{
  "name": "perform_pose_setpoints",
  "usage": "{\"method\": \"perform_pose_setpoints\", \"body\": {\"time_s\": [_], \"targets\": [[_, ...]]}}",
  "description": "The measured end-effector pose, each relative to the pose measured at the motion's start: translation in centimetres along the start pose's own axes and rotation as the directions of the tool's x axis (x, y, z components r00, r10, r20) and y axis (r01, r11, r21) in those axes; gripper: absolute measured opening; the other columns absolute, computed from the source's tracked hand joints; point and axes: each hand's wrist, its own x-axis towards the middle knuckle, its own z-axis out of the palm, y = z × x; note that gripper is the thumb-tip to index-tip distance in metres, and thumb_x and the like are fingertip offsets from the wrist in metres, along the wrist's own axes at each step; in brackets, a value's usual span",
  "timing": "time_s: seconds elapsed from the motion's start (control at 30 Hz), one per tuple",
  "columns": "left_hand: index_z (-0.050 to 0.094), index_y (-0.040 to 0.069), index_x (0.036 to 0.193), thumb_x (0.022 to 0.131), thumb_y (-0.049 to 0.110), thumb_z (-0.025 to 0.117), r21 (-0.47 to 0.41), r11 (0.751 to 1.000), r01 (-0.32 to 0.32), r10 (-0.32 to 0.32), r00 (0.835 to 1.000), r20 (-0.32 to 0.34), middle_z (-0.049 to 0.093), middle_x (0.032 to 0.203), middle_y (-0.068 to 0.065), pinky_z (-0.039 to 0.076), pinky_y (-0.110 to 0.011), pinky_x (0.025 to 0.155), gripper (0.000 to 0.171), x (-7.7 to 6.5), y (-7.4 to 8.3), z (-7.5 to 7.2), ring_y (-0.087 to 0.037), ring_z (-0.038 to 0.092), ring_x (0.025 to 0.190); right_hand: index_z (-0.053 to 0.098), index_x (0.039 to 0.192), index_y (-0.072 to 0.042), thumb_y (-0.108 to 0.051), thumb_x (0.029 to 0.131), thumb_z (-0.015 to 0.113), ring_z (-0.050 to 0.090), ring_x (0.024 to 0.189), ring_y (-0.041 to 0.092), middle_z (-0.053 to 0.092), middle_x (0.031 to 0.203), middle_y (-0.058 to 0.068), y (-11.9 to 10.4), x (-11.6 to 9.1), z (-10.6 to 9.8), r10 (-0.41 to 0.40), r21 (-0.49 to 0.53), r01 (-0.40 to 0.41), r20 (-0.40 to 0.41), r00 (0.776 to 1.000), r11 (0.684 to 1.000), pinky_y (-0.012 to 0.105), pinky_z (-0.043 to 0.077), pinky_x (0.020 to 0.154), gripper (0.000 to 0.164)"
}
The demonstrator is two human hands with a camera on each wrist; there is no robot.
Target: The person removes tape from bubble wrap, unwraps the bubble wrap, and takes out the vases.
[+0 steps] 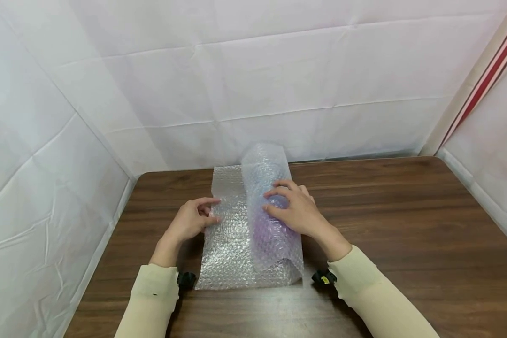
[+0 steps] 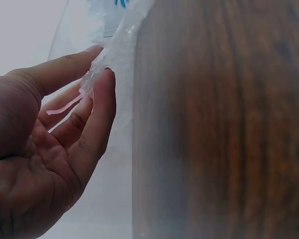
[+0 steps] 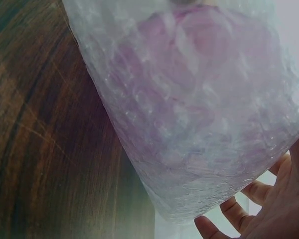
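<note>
A sheet of clear bubble wrap (image 1: 230, 244) lies on the table, its right part folded over into a loose roll (image 1: 264, 173). Pink-purple and bluish colour shows through the roll from something inside (image 3: 189, 99), whose kind is hidden by the bubbles. My left hand (image 1: 190, 220) pinches the sheet's left edge between thumb and fingers; a thin pink strip (image 2: 65, 107) shows by those fingers in the left wrist view. My right hand (image 1: 297, 209) rests on top of the roll, fingers spread and lightly bent over it.
The brown wood-grain table (image 1: 388, 225) extends to both sides of the wrap. White cloth walls (image 1: 274, 80) stand behind it and at the sides, with a red-striped band (image 1: 490, 70) at the right corner. The roll's far end reaches the table's back edge.
</note>
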Motion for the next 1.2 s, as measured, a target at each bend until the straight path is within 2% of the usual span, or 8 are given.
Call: {"method": "perform_pose_setpoints", "body": {"time_s": [0.27,0.53,0.8,1.03,1.2], "targets": [[0.064,0.015,0.142,0.091,0.010,0.080,-0.044,0.999,0.016,-0.015,0.999,0.036,0.059,0.089,-0.007,0.058,-0.034,0.061,0.054,0.6,-0.4,0.5,-0.018,0.054,0.068,0.074,0.123,-0.028,-0.046,0.097,0.070,0.038,0.136,0.039,0.046,0.158,0.001,0.5,-0.2,-0.4,0.007,0.000,-0.007,-0.003,1.000,1.000,0.067,0.027,0.110,0.032],[0.065,0.015,0.140,0.090,0.010,0.081,-0.031,0.999,0.032,-0.030,0.998,0.054,0.057,0.085,-0.005,0.057,-0.033,0.062,0.053,0.9,-0.9,1.1,-0.017,0.053,0.066,0.074,0.123,-0.028,-0.045,0.097,0.070,0.040,0.134,0.038,0.046,0.158,0.000,0.8,-0.4,-0.4,0.013,-0.005,-0.013,-0.010,1.000,1.000,0.067,0.028,0.109,0.031],[0.067,0.011,0.138,0.088,0.012,0.084,0.004,0.999,0.032,-0.033,0.999,0.036,0.060,0.079,-0.005,0.057,-0.032,0.061,0.053,1.3,-1.3,1.6,-0.016,0.055,0.065,0.075,0.122,-0.028,-0.044,0.097,0.070,0.039,0.136,0.039,0.048,0.156,0.002,0.9,-0.5,-0.5,0.012,-0.006,-0.012,-0.015,1.000,1.000,0.067,0.027,0.111,0.030],[0.066,0.015,0.140,0.090,0.014,0.082,0.022,0.998,0.065,-0.066,0.997,0.047,0.048,0.063,0.001,0.049,-0.030,0.056,0.053,1.3,-1.3,1.6,-0.014,0.043,0.055,0.075,0.123,-0.027,-0.044,0.097,0.070,0.040,0.134,0.038,0.047,0.157,0.002,0.8,-0.5,-0.5,0.015,-0.004,-0.016,-0.012,1.000,1.000,0.067,0.029,0.110,0.031],[0.066,0.016,0.141,0.090,0.015,0.082,0.021,0.997,0.072,-0.073,0.996,0.053,0.048,0.062,0.001,0.049,-0.031,0.055,0.053,1.1,-1.1,1.5,-0.015,0.043,0.053,0.074,0.124,-0.026,-0.043,0.098,0.070,0.040,0.134,0.039,0.047,0.158,0.003,0.6,-0.6,-0.5,0.014,-0.011,-0.014,-0.007,1.000,1.000,0.065,0.031,0.110,0.031]]}}
